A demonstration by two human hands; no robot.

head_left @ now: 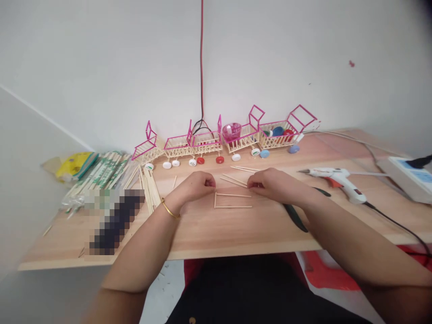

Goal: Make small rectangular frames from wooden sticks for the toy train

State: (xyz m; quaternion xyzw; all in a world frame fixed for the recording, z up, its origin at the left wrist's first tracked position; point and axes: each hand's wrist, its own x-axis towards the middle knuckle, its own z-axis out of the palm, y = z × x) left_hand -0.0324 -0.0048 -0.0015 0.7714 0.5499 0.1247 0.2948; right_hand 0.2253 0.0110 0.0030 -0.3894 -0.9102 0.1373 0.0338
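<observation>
"Where's the pale, three-sided wooden-stick frame?"
"Flat on the wood-grained table. Bare left hand near its far left corner, bare right hand by its open end; fingers curled narrow, contents unclear."
"Risk?"
"A stray knuckle could skew its corners."

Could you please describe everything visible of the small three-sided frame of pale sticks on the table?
The three-sided frame of pale, wood-like sticks has one short stick at left and two longer, roughly parallel ones running right from its ends, leaving the right side open. It appears to lie flat on the light wood-grain tabletop. The left hand has its grip near the frame's upper left corner; whether they touch and how the corners are joined, I cannot tell.
</observation>
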